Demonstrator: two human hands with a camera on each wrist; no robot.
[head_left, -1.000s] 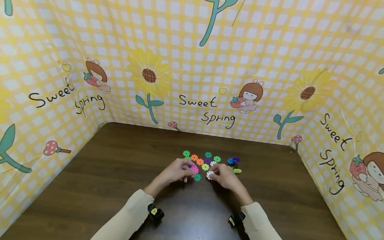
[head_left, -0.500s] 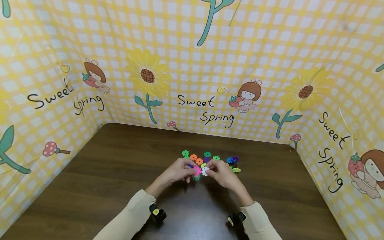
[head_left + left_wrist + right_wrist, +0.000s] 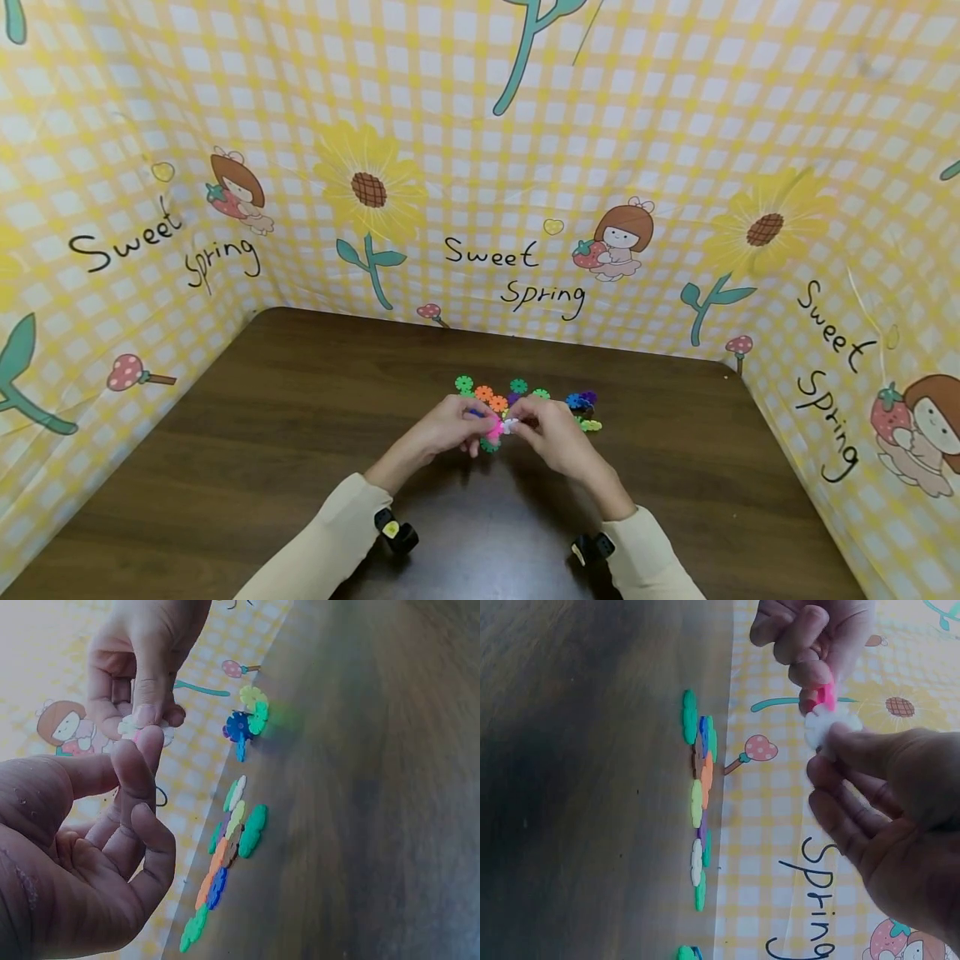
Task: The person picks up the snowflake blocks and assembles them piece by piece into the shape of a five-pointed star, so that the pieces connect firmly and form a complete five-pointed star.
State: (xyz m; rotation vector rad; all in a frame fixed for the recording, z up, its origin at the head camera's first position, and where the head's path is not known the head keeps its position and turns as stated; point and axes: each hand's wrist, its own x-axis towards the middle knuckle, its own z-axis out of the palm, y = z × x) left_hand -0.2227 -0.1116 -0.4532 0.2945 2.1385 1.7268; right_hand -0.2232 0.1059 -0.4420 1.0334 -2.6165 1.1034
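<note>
Between right fingers [image 3: 844, 817], white disc [image 3: 822, 725] (pink disc [image 3: 827, 696] alongside)

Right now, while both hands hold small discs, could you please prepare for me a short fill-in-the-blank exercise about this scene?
1. The left hand pinches a disc whose colour is ____.
2. The right hand pinches another disc whose colour is ____.
3. On the checked cloth behind the table, the printed words read "Sweet ____".

Missing words: pink; white; Spring.

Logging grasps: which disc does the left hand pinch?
The pink disc; the right hand pinches a white disc, and the other discs sit on the table.
</note>
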